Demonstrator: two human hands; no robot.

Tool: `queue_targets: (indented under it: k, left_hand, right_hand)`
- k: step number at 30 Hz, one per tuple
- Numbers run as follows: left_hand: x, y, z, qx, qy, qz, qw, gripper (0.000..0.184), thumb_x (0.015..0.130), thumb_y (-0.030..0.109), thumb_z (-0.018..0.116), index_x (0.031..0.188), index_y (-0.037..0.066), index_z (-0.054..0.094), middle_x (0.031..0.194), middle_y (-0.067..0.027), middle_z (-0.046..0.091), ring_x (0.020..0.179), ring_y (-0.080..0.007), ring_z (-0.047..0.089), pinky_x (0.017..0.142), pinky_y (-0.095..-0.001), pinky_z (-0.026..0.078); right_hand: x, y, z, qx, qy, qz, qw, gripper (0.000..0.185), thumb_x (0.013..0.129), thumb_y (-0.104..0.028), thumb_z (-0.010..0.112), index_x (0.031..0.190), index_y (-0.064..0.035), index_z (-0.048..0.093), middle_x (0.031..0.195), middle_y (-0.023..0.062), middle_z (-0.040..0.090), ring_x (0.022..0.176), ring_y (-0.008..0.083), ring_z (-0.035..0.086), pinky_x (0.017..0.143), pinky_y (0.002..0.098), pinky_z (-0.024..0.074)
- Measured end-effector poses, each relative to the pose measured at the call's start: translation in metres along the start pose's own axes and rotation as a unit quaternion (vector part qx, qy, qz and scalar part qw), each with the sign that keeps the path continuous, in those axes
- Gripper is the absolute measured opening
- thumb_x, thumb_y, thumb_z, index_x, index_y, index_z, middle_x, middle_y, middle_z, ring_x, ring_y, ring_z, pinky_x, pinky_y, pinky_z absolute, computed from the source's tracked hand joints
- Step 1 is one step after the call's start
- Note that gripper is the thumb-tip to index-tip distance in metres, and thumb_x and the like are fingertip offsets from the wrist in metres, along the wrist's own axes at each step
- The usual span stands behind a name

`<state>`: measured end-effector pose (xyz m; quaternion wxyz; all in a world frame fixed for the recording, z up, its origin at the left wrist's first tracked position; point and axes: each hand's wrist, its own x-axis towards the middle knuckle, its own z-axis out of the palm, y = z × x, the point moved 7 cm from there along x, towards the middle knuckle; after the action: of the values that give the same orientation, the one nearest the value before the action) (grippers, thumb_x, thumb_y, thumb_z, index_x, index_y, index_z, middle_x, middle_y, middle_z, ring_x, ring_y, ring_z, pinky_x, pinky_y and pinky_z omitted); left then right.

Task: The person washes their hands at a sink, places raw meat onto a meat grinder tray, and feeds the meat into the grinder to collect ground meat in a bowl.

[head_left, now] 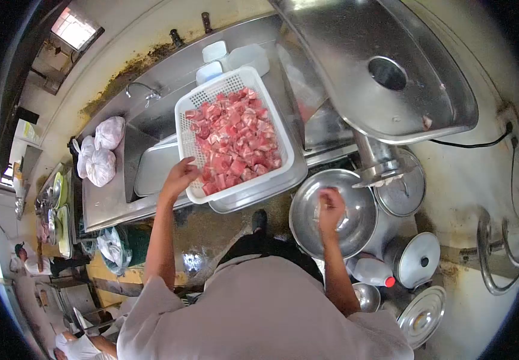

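A white perforated plastic basket (184, 135) of cut raw meat chunks (232, 135) sits at the sink, over a metal tray (298, 174). My left hand (181, 175) is at the basket's near left rim, its fingers apart and holding nothing I can see. Over a wide steel bowl (307, 225), my right hand (330, 209) has its fingers curled in; anything inside them is hidden. The outlet of a meat grinder (382, 171) juts out beside the bowl, below a broad steel feed pan (355, 78) with a round opening.
Tied plastic bags (100, 166) rest on the counter at left, near a faucet (142, 91). Lidded pots (418, 255) and a red-capped white jug (370, 270) stand at right. A black cable (481, 144) runs to the wall. Other people (85, 347) are at lower left.
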<state>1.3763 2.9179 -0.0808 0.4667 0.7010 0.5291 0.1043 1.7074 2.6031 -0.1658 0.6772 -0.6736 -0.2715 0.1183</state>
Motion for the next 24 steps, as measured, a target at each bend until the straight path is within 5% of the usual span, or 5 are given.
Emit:
queue_targets:
  k: [5,11,17,19,24]
  left_hand:
    - [0.044,-0.003,0.053,0.141,-0.173,-0.051,0.973,0.097,0.073,0.041,0.079,0.144,-0.005,0.029,0.118,-0.0158,0.062,0.104,-0.0227,0.062,0.090,-0.0314,0.048]
    - [0.092,-0.061,0.070,0.088,-0.204,-0.042,0.974,0.110,0.066,0.053,0.080,0.146,-0.001,0.028,0.133,-0.0182,0.053,0.121,-0.0277,0.053,0.102,-0.0362,0.042]
    - [0.097,-0.065,0.073,0.002,-0.197,0.001,0.980,0.099,0.075,0.036,0.080,0.148,0.003,0.024,0.134,-0.0141,0.053,0.121,-0.0239,0.052,0.100,-0.0353,0.042]
    - [0.102,-0.069,0.075,-0.031,-0.197,-0.010,0.980,0.099,0.075,0.036,0.080,0.149,0.003,0.024,0.137,-0.0141,0.050,0.123,-0.0242,0.050,0.101,-0.0352,0.041]
    - [0.107,-0.083,0.083,-0.046,-0.210,-0.048,0.975,0.095,0.075,0.028,0.080,0.148,0.002,0.025,0.141,-0.0147,0.045,0.122,-0.0258,0.051,0.100,-0.0351,0.043]
  right_hand:
    - [0.038,-0.086,0.186,-0.187,-0.281,-0.169,0.926,0.046,0.075,-0.028,0.074,0.109,0.0000,0.063,0.108,0.0210,0.064,0.106,0.0347,0.060,0.090,0.0421,0.0477]
    - [0.040,-0.015,0.261,-0.535,-0.448,0.030,0.716,0.120,0.052,-0.059,0.081,0.142,-0.0004,0.029,0.138,0.0322,0.041,0.127,0.0449,0.043,0.104,0.0428,0.0392]
    - [0.037,0.010,0.282,-0.420,-0.496,0.077,0.756,0.140,0.044,-0.049,0.089,0.148,-0.0021,0.008,0.139,0.0310,0.040,0.132,0.0497,0.034,0.108,0.0571,0.0315]
    - [0.035,0.003,0.275,-0.351,-0.544,0.196,0.737,0.141,0.040,-0.042,0.091,0.149,0.0003,0.012,0.145,0.0261,0.037,0.135,0.0345,0.038,0.109,0.0377,0.0341]
    - [0.035,0.003,0.273,-0.340,-0.507,0.090,0.787,0.144,0.041,-0.040,0.091,0.149,0.0019,0.005,0.146,0.0289,0.034,0.136,0.0369,0.035,0.110,0.0380,0.0327]
